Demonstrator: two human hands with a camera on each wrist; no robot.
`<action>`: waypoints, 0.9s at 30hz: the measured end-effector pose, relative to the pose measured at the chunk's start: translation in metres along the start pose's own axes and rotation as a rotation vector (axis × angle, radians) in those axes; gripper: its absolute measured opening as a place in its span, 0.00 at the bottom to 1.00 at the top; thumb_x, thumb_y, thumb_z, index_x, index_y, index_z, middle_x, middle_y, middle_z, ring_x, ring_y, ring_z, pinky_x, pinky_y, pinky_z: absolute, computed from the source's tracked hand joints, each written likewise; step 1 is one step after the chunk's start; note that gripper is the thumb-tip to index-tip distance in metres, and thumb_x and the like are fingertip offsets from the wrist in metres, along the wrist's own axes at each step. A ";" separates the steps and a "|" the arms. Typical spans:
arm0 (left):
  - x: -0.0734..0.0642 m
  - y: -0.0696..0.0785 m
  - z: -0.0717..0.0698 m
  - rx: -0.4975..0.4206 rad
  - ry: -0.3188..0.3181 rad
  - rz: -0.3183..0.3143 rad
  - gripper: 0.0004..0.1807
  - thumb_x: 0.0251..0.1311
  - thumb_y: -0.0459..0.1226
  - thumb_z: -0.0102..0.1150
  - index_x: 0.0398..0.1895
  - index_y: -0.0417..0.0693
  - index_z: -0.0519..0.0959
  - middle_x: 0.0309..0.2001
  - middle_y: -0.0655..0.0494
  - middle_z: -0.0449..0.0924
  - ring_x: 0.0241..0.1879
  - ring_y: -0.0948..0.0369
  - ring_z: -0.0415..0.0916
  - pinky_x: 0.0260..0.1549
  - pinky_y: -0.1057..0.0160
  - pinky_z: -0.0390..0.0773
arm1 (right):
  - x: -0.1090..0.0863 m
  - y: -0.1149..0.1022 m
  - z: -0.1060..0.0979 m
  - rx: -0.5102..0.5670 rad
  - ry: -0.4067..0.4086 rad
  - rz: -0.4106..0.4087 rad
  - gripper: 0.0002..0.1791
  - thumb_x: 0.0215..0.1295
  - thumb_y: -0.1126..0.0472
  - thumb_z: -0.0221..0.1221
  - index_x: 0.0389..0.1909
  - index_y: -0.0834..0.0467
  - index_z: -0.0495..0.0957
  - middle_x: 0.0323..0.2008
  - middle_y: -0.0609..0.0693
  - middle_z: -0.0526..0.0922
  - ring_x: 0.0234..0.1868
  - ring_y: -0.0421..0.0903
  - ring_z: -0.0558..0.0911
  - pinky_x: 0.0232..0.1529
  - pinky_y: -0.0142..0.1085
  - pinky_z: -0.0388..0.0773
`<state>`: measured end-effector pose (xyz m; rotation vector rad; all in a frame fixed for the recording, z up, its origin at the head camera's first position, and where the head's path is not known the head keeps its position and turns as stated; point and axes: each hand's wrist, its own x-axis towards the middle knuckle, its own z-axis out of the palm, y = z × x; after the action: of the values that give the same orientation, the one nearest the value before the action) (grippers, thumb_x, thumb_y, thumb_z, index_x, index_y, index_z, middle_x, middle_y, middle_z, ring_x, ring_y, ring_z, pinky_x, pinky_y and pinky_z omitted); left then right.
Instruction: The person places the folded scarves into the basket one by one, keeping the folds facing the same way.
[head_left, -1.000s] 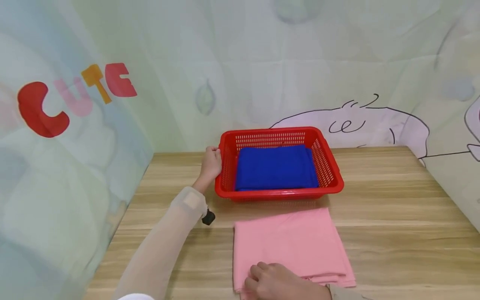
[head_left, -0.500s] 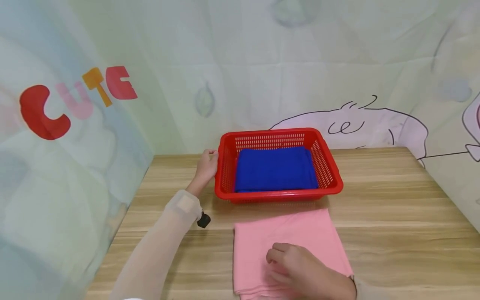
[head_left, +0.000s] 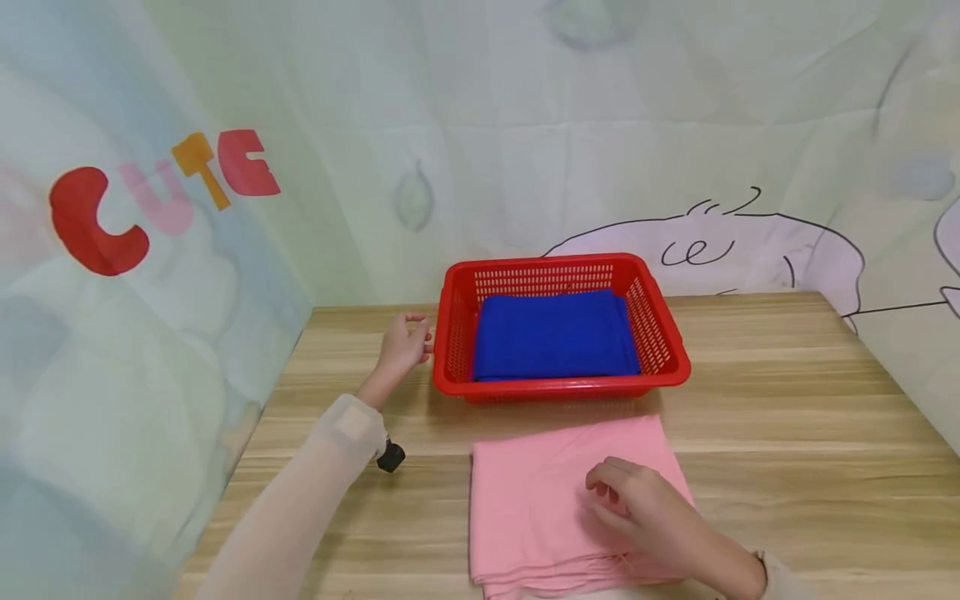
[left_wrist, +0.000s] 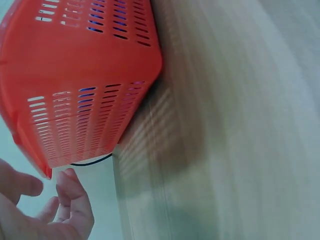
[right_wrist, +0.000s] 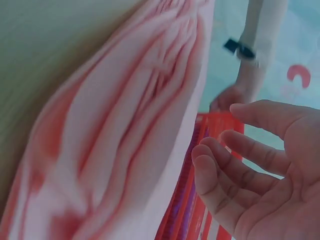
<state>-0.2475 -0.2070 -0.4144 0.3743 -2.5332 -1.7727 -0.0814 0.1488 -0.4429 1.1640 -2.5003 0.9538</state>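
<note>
A red plastic basket (head_left: 562, 388) with slotted walls stands toward the back of the table, a folded blue cloth (head_left: 555, 337) lying inside it. Just off its left end is my left hand (head_left: 403, 343), fingers loosely bent and holding nothing; the left wrist view shows a gap between the fingertips and the basket rim (left_wrist: 30, 155). In front of the basket lies a folded pink cloth (head_left: 540, 500), its layered folds (right_wrist: 140, 100) showing in the right wrist view. My right hand (head_left: 637, 504) hovers over the cloth's right part with relaxed, bent fingers and nothing in them.
The wooden table (head_left: 787, 433) ends at a printed fabric backdrop (head_left: 495, 167) behind and on both sides. A small black device (head_left: 391, 457) is strapped at my left wrist.
My left hand has let go of the basket rim and drawn slightly left. My right hand has lifted from the pink cloth's front left part and moved right and farther back.
</note>
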 end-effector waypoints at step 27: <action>-0.073 -0.026 -0.025 0.129 -0.345 -0.011 0.24 0.68 0.34 0.55 0.58 0.20 0.68 0.41 0.31 0.81 0.36 0.49 0.83 0.37 0.56 0.85 | -0.029 0.055 -0.060 -0.068 -0.050 0.616 0.16 0.64 0.61 0.67 0.41 0.72 0.82 0.24 0.45 0.78 0.25 0.40 0.75 0.24 0.32 0.74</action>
<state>-0.1677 -0.2226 -0.4215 0.0887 -2.8893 -1.8214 -0.1074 0.2312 -0.4360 0.3889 -2.9664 0.9578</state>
